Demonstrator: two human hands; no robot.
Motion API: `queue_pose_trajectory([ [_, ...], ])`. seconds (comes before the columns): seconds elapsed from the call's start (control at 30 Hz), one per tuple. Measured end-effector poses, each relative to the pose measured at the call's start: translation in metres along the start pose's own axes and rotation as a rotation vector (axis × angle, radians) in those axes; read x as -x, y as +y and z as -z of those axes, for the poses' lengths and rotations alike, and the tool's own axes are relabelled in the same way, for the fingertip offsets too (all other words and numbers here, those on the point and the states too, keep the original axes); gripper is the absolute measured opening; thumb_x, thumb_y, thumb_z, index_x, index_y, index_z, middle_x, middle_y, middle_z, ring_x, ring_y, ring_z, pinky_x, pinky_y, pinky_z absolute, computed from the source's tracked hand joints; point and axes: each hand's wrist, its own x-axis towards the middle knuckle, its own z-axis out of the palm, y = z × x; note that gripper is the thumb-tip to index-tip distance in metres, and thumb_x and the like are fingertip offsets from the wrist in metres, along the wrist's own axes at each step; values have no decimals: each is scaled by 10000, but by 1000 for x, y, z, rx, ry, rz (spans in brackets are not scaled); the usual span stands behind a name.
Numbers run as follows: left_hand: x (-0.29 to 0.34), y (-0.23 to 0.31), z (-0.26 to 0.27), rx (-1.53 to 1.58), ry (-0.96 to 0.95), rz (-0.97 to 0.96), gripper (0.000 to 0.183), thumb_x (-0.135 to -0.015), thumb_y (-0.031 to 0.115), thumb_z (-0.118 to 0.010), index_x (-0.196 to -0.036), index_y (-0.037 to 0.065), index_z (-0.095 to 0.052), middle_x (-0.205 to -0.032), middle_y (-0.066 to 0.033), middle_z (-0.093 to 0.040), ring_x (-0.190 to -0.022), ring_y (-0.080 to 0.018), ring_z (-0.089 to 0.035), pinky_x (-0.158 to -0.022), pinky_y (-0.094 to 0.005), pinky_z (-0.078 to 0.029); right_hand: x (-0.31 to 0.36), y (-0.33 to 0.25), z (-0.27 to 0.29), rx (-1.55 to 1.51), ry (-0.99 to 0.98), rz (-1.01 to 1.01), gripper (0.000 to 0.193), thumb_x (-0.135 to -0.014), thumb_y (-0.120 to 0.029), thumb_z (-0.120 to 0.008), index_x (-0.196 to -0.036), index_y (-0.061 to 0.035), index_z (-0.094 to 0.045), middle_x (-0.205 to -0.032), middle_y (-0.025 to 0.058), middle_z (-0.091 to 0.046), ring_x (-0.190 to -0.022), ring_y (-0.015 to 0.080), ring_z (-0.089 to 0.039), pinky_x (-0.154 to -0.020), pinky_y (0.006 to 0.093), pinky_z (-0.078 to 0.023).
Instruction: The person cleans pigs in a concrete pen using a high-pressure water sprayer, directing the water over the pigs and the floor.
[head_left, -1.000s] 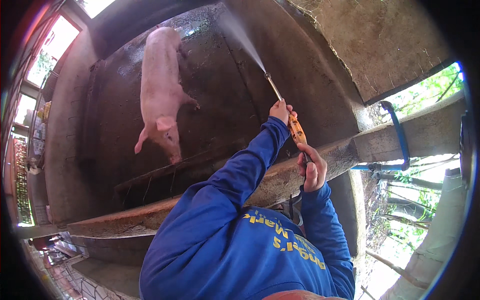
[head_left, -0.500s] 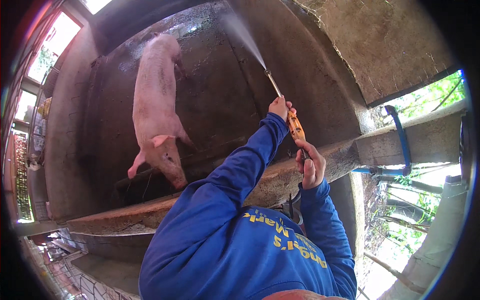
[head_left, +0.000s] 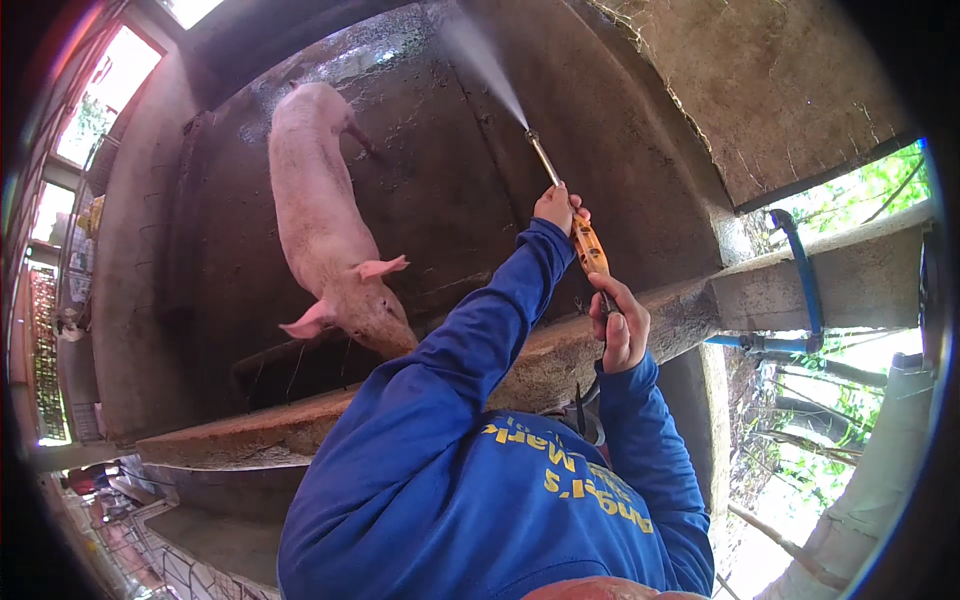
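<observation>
Both hands are on a spray lance (head_left: 578,232) held out over the low concrete wall (head_left: 250,430) of a pen. L hand (head_left: 558,207) is clamped round the lance where the metal tube meets the orange grip, just beyond the wall. R hand (head_left: 622,328) is closed on the rear of the grip, right above the wall top. A hose seems to drop from there, but it's too dark to be sure.

The lance is running: a white fan of water (head_left: 478,55) leaves the tip and hits the pen floor (head_left: 460,210) well beyond the wall.

Progress, as a judgement: most of the floor past the wall looks dark and wet w/ a sheen, so a good part seems hosed already. The far corner under the jet is being wetted now. The strip nearest the wall, behind the pig (head_left: 322,225), is in shadow, so can't tell.

Materials:
- Wall: rough cast concrete w/ a flat, worn, brownish top.
- Floor: hard, smooth-ish, grey-black when wet.
- Lance: thin straight steel tube w/ a chunky orange plastic grip.
- Pig: 1 animal, pale pink, long-bodied, w/ its snout down close to the wall's far side.
- Pipe (head_left: 806,275): blue, curved, beside the wall's R end.
</observation>
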Motion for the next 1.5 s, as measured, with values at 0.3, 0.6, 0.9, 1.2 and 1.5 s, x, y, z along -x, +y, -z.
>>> queue_pose_trajectory([
  [0.3,-5,-2,2,12,-35,18,98,-867,195,-381,-939,132,-397,-612,-14,-451,-458,-154,-454,-431,-318,-396,-1,7,2,15,9,11,656,-778,-565,-399,-1027,28,-524,-671,35,-489,-588,93,-446,-531,220,-360],
  [0.6,-8,4,7,8,-25,9,112,-865,217,-392,-952,147,-396,-611,-9,-454,-462,-145,-455,-436,-313,-406,-6,11,0,0,-25,41,633,-785,-539,-408,-1028,34,-522,-669,31,-487,-582,91,-441,-528,216,-356],
  [0.9,-23,-13,13,52,43,109,102,-866,182,-374,-820,93,-393,-580,-41,-446,-447,-183,-455,-408,-326,-405,-11,1,1,-8,-2,14,520,-806,-433,-442,-1035,27,-522,-638,29,-483,-570,77,-436,-520,214,-357],
  [1.2,-33,-77,39,90,65,454,86,-837,98,-332,-845,36,-391,-656,-79,-468,-571,-225,-507,-537,-371,-476,-34,-20,7,114,54,-340,313,-843,-247,-425,-957,2,-577,-554,-5,-464,-511,58,-423,-470,219,-351],
  [1.5,-52,-58,50,-6,147,248,250,-822,145,-321,-641,49,-464,-568,-90,-492,-530,-212,-488,-511,-332,-428,-21,15,-4,61,4,-168,398,-841,-322,-408,-1007,9,-554,-545,-28,-433,-481,37,-382,-440,193,-305],
])
